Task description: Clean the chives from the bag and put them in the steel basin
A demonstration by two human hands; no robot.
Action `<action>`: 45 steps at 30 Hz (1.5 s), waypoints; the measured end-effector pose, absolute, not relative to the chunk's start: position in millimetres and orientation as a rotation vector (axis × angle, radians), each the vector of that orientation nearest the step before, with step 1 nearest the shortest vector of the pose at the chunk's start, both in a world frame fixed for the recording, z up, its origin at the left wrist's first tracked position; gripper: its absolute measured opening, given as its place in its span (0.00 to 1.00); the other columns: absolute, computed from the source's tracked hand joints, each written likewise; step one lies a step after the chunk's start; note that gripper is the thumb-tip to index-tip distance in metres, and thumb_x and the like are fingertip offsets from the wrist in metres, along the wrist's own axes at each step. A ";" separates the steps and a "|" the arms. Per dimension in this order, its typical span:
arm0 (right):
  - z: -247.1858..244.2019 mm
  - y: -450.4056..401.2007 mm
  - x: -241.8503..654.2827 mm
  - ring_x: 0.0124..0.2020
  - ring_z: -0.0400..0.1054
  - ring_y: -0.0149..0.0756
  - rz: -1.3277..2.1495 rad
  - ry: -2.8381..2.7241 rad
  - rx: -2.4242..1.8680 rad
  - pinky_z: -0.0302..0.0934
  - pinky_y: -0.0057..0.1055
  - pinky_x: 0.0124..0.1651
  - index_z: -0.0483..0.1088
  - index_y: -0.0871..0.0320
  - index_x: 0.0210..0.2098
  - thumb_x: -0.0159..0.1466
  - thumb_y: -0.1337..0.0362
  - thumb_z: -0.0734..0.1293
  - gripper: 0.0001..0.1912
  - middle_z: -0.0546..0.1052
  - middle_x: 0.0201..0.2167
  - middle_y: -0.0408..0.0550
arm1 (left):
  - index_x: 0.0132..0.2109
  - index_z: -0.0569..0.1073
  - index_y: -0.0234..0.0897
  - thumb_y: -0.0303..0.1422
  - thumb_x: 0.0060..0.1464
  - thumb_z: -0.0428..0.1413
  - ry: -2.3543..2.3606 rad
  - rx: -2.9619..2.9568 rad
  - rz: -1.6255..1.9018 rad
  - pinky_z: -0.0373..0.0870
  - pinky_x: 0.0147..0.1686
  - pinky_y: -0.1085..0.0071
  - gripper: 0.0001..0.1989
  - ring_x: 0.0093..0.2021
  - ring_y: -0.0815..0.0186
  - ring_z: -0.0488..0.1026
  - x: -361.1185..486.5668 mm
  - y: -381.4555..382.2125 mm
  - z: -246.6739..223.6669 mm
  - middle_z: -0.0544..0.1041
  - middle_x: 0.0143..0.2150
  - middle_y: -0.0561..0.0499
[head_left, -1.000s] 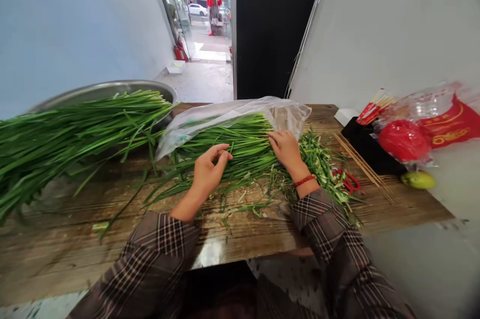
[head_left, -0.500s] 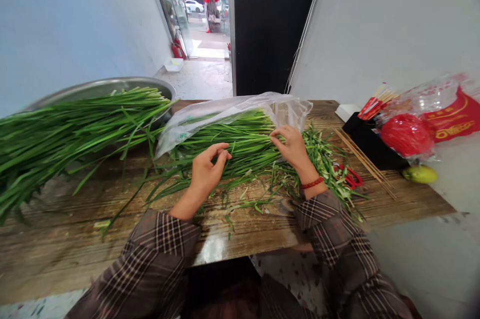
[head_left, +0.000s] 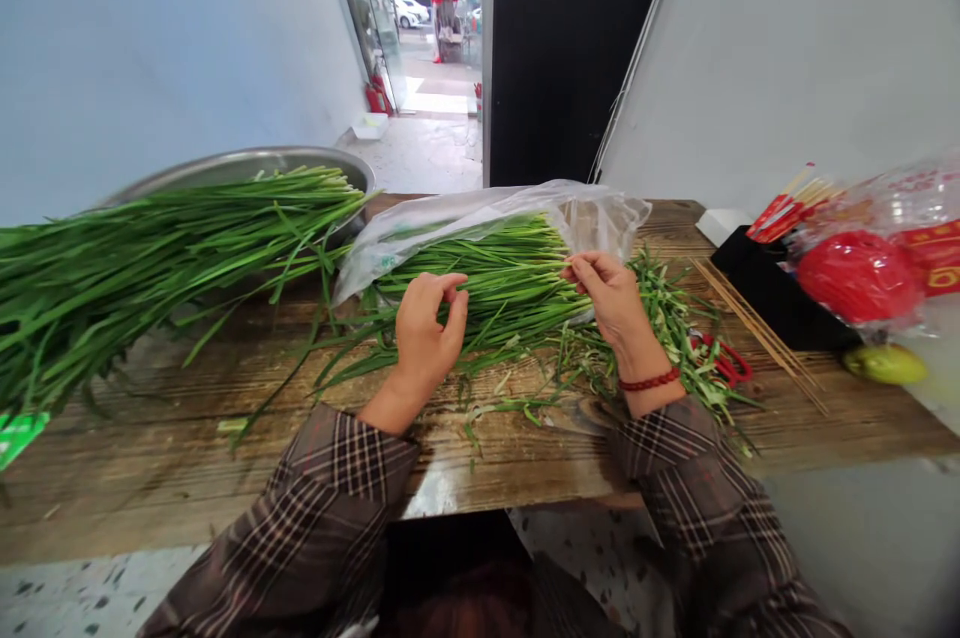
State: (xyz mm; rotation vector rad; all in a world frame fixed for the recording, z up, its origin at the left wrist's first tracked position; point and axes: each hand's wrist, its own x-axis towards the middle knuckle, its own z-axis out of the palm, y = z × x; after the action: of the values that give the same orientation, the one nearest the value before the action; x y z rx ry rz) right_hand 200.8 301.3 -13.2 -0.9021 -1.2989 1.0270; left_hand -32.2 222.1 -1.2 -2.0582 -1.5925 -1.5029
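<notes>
A pile of green garlic chives lies on the wooden table, its pale stem ends to the right, partly under a clear plastic bag. At those ends, my right hand has its thumb and index finger pinched on a chive stem. My left hand hovers over the leafy side, fingers curled and thumb apart, with nothing visible in it. Loose trimmings lie beside and beneath my right wrist. Red-handled scissors are partly buried in them.
A large metal bowl at the left bears a bigger bunch of chives. Toward the right are wooden skewers, a black box, a red plastic-wrapped bundle and a yellow-green fruit. A doorway opens beyond.
The view has swung slightly left, so everything sits further right. My left thumb and fingers are a little further apart. My right hand stays at the stem ends.
</notes>
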 end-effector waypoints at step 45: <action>-23.0 279.9 169.6 0.39 0.70 0.39 0.352 -2.057 -0.833 0.60 0.37 0.45 0.74 0.55 0.36 0.67 0.63 0.63 0.08 0.78 0.35 0.47 | 0.36 0.75 0.35 0.37 0.58 0.52 -2.067 -1.945 -1.847 0.58 0.30 0.73 0.11 0.28 0.69 0.63 -55.5 232.3 9.2 0.71 0.27 0.54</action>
State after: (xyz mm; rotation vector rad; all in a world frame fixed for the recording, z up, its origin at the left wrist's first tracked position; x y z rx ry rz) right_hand 169.6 279.9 -23.0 -0.8332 -2.0571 0.3520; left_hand -55.5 232.3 9.2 -1.9455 -2.0667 -1.8466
